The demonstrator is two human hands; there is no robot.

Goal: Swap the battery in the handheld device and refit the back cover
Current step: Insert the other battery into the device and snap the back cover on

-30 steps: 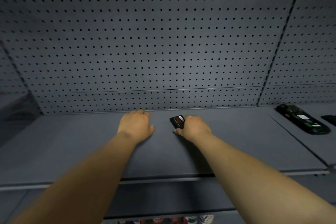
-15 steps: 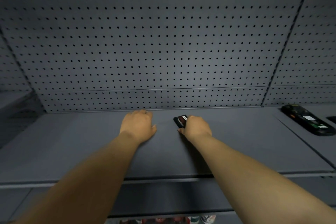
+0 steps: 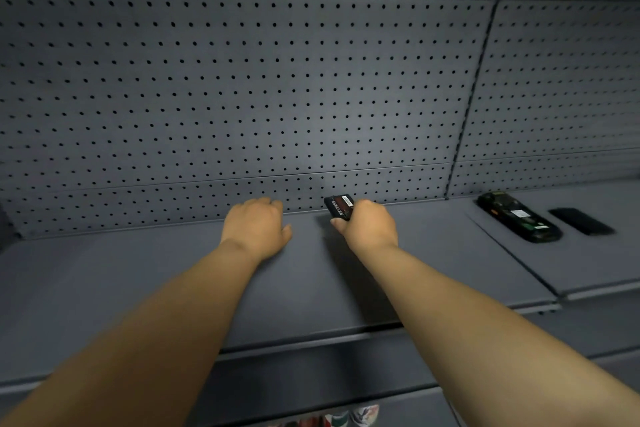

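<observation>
My right hand (image 3: pixel 369 227) grips a small black battery (image 3: pixel 339 206) with a red and white label, held near the back of the grey shelf (image 3: pixel 311 281). My left hand (image 3: pixel 258 225) rests palm down on the shelf to the left of it, fingers curled, holding nothing. On the neighbouring shelf at the right lies the black handheld device (image 3: pixel 517 220) with its back open and its inside showing. The flat black back cover (image 3: pixel 581 221) lies just right of the device.
A grey pegboard wall (image 3: pixel 277 97) rises right behind the shelf. A seam (image 3: pixel 509 263) divides this shelf from the right-hand one. A lower shelf edge (image 3: pixel 311 392) runs below, with some colourful items just visible at the bottom.
The view has shifted a little, so the device and cover sit more fully in sight at the right. Both hands stay in nearly the same spots; the battery remains in my right hand.
</observation>
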